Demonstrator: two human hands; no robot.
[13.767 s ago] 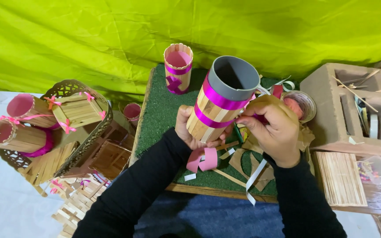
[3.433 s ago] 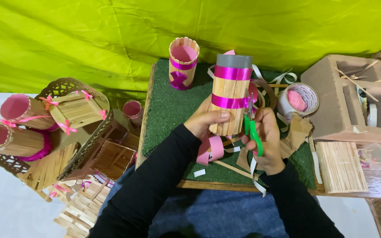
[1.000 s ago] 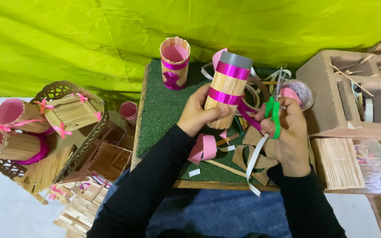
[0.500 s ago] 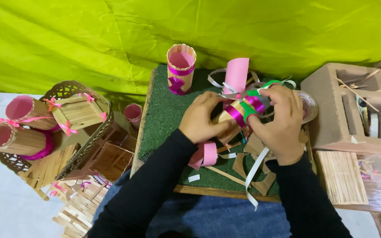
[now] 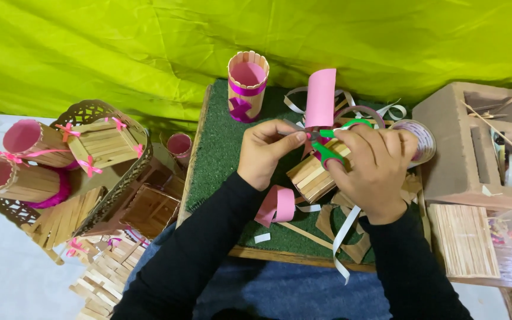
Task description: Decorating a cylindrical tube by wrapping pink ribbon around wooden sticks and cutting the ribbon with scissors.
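Craft-stick holder [image 5: 314,176] lies tilted on the green mat [image 5: 220,148], between both hands. Left hand [image 5: 266,151] pinches a ribbon end with narrow fingers; right hand [image 5: 374,172] grips green scissors [image 5: 334,142], seemingly trimming ribbon. Cutting cleanly calls for keeping it taut. Pink lining [image 5: 320,98] protrudes from it.

board: wooden board covered in green fake-grass mat [image 5: 217,148], sitting across the lap

back edge: a finished cylinder holder of popsicle sticks with a pink ribbon band [image 5: 247,86], standing upright on the turf

middle: curled strip of pink ribbon [image 5: 277,205] lying loose on the mat

scraps: small white ribbon offcut [image 5: 262,238] near the front edge, plus brown cardboard cutouts [image 5: 354,243] lying flat

front right: long white ribbon strip [image 5: 344,234] trailing over the board's edge

back right: roll of ribbon [image 5: 419,139], partly hidden
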